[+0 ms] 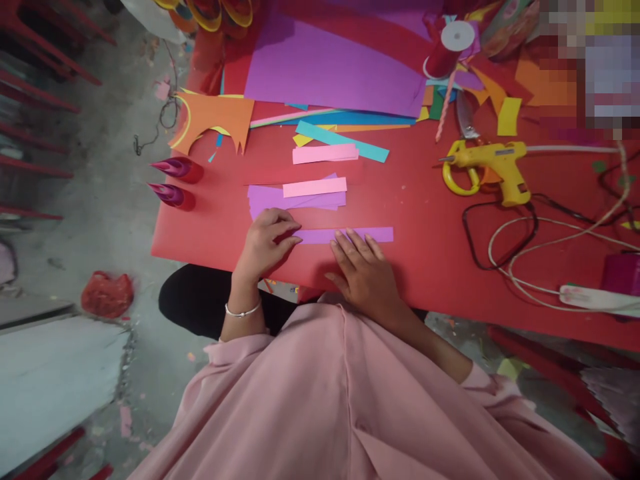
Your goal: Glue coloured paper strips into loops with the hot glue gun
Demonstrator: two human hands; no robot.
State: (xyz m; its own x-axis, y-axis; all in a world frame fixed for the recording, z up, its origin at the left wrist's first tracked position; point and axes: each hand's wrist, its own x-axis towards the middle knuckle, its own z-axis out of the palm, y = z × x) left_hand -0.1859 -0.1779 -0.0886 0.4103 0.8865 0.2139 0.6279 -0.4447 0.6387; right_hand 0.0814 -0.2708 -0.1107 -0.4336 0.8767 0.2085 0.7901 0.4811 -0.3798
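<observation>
A narrow purple paper strip point(320, 235) lies flat on the red table point(430, 253), close to its front edge. My left hand point(270, 240) has its thumb and fingers closed on the strip's left end. Fingers of my right hand point(363, 267) are spread flat over the strip, right of its middle. Just beyond are several stacked purple strips point(267, 199) with a pink strip point(315, 187) on top. Farther back, more pink strips point(323, 154) overlap a turquoise strip point(350, 141).
A yellow glue gun point(495, 163) with cords and yellow-handled scissors point(457, 177) lie at right. A ribbon spool point(447, 50) stands behind them. Purple sheets point(340, 67) cover the back. Orange paper scrap point(215, 120) and two pointed rolled-paper pieces point(175, 195) sit at left.
</observation>
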